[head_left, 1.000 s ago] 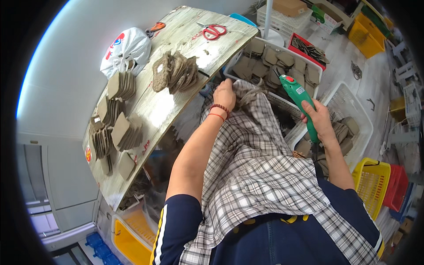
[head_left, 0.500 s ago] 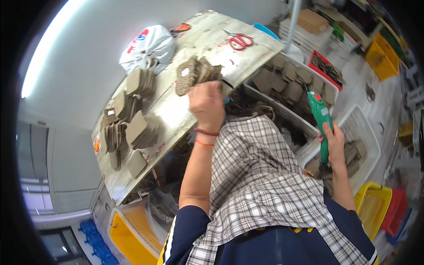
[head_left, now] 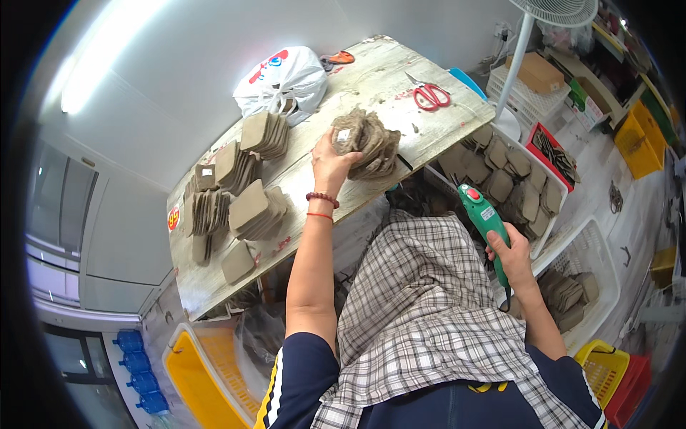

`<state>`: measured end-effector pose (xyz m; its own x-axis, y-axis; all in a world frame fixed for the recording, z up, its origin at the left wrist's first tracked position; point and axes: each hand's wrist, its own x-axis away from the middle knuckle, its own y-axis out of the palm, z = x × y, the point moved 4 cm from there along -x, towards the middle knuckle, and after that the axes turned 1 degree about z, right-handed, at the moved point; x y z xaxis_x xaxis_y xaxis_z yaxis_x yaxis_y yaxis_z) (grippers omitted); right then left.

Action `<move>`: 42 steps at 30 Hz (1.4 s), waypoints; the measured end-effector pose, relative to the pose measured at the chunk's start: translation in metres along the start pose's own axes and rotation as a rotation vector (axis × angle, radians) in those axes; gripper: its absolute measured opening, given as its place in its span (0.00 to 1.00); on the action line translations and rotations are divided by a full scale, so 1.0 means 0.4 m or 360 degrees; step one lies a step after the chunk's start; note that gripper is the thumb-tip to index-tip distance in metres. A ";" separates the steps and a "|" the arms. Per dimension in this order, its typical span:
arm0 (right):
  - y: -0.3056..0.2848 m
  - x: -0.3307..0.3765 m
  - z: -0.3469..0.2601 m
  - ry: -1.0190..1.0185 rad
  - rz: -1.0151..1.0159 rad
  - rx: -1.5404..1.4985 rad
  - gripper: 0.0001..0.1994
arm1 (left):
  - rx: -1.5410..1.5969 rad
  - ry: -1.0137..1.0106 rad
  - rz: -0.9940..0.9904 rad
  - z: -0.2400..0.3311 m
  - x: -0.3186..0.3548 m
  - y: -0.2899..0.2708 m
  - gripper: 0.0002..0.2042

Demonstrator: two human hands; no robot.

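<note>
On the table's near side stands a bunch of rough-edged, grey-brown pads (head_left: 375,143), the front one with a small white label. My left hand (head_left: 331,163) is closed around its left end, thumb across the front. In my right hand (head_left: 513,256) is a green handheld electric cutter (head_left: 480,209) with a red button, a short dark tip and a cord at its base. It is held over my lap, tip pointing up and left, apart from the pads. Smooth-edged pads (head_left: 251,211) stand in several stacks left of my left hand.
Red-handled scissors (head_left: 429,96) and a tied white plastic bag (head_left: 280,84) lie on the worn table (head_left: 314,229). Right of my lap are a white bin (head_left: 561,207) of pads, a red tray (head_left: 541,151) and another white basket (head_left: 607,286). A yellow basket (head_left: 196,372) stands lower left.
My left hand has turned from a blurred, curled pose near the bunch to a hold on its left end. My right hand has moved the cutter left, closer to my lap. The whole view has shifted.
</note>
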<state>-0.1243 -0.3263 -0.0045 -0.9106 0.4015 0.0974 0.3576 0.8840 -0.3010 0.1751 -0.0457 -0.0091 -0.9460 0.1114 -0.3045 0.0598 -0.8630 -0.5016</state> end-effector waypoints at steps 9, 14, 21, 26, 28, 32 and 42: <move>0.057 -0.009 -0.062 -0.0080 -0.0132 0.0006 0.22 | 0.0299 -0.0306 0.0321 -0.046 0.041 -0.059 0.15; 0.107 -0.004 -0.110 -0.0160 -0.0119 -0.0087 0.18 | 0.2122 -0.0322 0.0754 0.027 0.180 -0.106 0.14; 0.176 0.032 -0.149 -0.0169 -0.0216 -0.0080 0.22 | 0.2966 -0.0741 0.0601 0.114 0.283 0.012 0.18; 0.164 0.052 -0.160 -0.0080 -0.0207 -0.0125 0.22 | 0.3174 -0.0801 0.0581 0.137 0.282 0.063 0.17; 0.161 0.052 -0.159 -0.0079 -0.0197 -0.0177 0.23 | 0.3220 -0.0780 0.0530 0.146 0.282 0.076 0.17; 0.159 0.053 -0.167 -0.0075 -0.0201 -0.0172 0.23 | 0.3252 -0.0859 0.0450 0.153 0.290 0.103 0.19; 0.149 0.051 -0.174 -0.0132 -0.0136 -0.0144 0.23 | 0.3008 -0.0734 0.0308 0.179 0.339 0.132 0.19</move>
<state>-0.1072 -0.2487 0.0455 -0.9512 0.3062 0.0394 0.2919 0.9336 -0.2080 0.0270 -0.1114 -0.0191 -0.9857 0.1205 0.1178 0.0902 -0.2136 0.9727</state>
